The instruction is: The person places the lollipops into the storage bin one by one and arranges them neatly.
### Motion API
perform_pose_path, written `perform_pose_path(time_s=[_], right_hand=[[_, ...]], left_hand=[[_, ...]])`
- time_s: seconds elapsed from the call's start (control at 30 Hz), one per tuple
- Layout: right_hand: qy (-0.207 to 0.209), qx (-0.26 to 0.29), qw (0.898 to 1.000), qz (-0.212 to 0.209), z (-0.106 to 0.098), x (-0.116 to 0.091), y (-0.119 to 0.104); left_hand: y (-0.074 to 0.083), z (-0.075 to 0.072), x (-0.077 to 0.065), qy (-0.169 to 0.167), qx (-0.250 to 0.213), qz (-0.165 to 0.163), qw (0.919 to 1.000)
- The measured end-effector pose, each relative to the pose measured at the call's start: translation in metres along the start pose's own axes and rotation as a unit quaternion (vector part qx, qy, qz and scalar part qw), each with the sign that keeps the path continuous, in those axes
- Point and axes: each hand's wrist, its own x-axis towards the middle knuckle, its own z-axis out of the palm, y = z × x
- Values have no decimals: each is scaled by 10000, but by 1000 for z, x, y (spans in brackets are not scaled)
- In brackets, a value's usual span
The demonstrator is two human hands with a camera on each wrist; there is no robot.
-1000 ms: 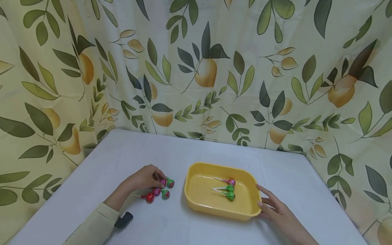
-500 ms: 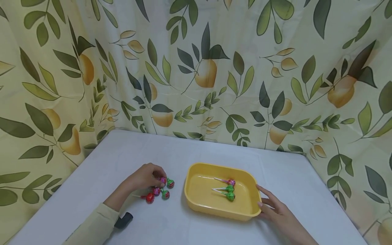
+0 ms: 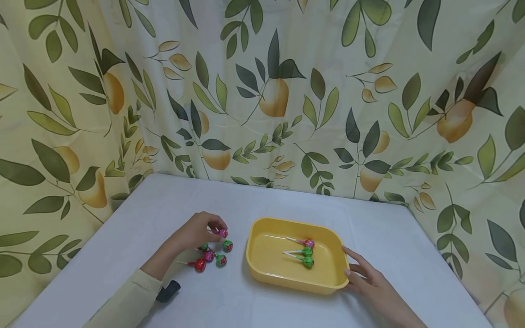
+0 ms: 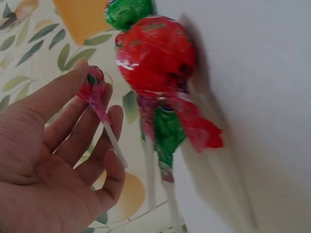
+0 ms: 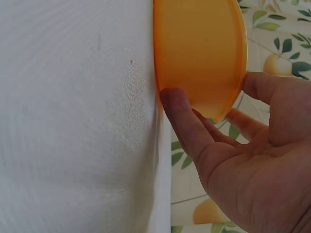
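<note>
In the head view my left hand (image 3: 197, 232) pinches a pink-wrapped lollipop (image 3: 223, 233) just above the table. The left wrist view shows this lollipop's head (image 4: 92, 82) between thumb and fingers, its white stick pointing down past the other fingers. Below the hand lie a red lollipop (image 3: 200, 265), a pink one (image 3: 209, 255) and several green ones (image 3: 227, 246). A yellow tray (image 3: 287, 284) holds one pink lollipop (image 3: 309, 244) and two green ones (image 3: 307, 262). My right hand (image 3: 371, 280) touches the tray's right end, fingers and thumb extended against its outer wall and rim.
A white cloth covers the table (image 3: 213, 196). Behind it hangs a curtain (image 3: 262, 136) printed with fruit and leaves. A dark band (image 3: 168, 291) sits at the left wrist, beside the sleeve (image 3: 127, 300).
My left hand has lifted the pink lollipop slightly up and away from the pile, uncovering another green lollipop. The right hand and the tray stay in place.
</note>
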Motion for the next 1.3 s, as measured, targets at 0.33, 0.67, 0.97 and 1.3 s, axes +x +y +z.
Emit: perform_pose_path(time_s=[0.33,0.67,0.97,1.3], right_hand=[[33,-7,10000,1,0,0,0],[22,3,10000,61,0,-2,1],[6,-46,10000,87,-3,-2,-1],[37,125,9999,27,-3,-3,-1]], left_hand=[[18,-3,7,23,-90,417,9991],[35,2,12,89,-190,1026,9945],[59,15,26,-42,-329,1266,9914],[67,32,32,-140,-464,1417,9887]])
